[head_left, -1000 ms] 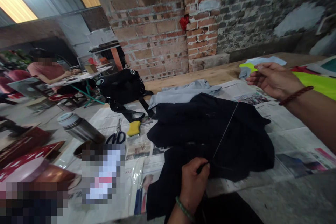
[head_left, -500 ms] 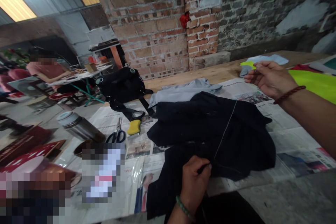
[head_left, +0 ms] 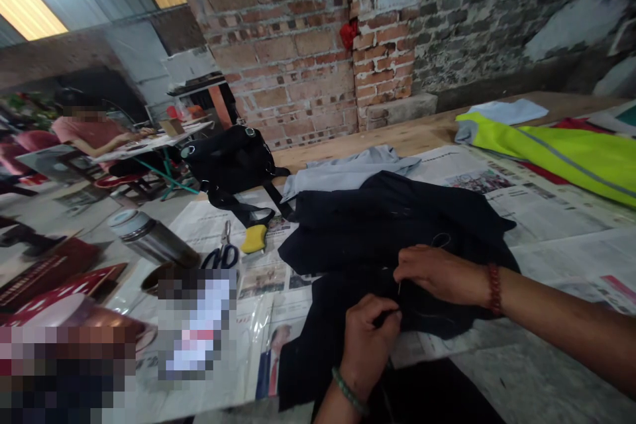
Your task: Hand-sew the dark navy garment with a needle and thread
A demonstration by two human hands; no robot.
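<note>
Dark navy cloth (head_left: 348,228) lies spread over newspaper on the table. My left hand (head_left: 368,341) is closed on the near part of this cloth, pinching a fold between thumb and forefinger. Just above and to the right, my right hand (head_left: 434,271) has its fingers pinched together, with a thin needle (head_left: 399,289) pointing down from them toward the fold. A pale thread (head_left: 441,236) makes a small loop behind the right hand. Part of the cloth is hidden beneath both hands.
Scissors (head_left: 222,255), a yellow-handled tool (head_left: 254,238) and a steel flask (head_left: 152,238) stand or lie left of the cloth. Behind are a black bag (head_left: 231,159) and grey cloth (head_left: 348,172). A neon-yellow vest (head_left: 561,149) lies right. Another person (head_left: 89,132) sits far left.
My right hand has come down and left from above the vest to beside my left hand. The thread, stretched straight before, is now slack and looped. The left hand keeps its place.
</note>
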